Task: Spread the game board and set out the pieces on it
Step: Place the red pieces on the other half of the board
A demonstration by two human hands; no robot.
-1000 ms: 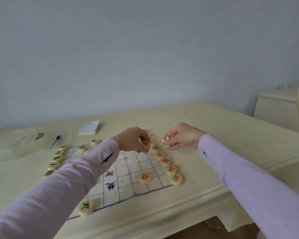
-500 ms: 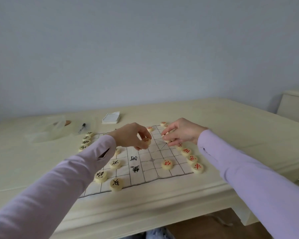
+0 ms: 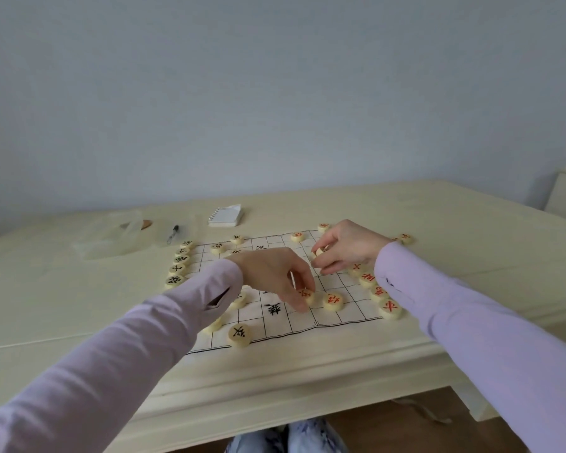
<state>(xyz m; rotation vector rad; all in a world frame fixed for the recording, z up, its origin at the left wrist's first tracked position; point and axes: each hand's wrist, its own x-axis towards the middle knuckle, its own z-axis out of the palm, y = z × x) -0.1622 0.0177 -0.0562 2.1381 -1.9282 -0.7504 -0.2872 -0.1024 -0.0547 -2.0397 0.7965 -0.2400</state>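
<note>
Board [image 3: 340, 282] spread. Black row [image 3: 178, 266] and red row [image 3: 378, 291] line its edges; setting-out unfinished, I judge. My left grip [image 3: 275, 276] pinches a red piece [image 3: 306, 294] on the grid; my right grip [image 3: 347, 248] pinches a second piece [image 3: 319, 251].

The cream tabletop [image 3: 471, 223] carries the spread game board [image 3: 350, 308], a spiral notepad [image 3: 224, 217], a pen [image 3: 173, 233], what looks like a clear plastic bag [image 3: 111, 237], and a red-marked piece [image 3: 406, 238] lying off the board's right edge.

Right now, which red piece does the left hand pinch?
The red piece nearest the black writing, pinched by the left hand; the neighbouring red piece lies free.
</note>
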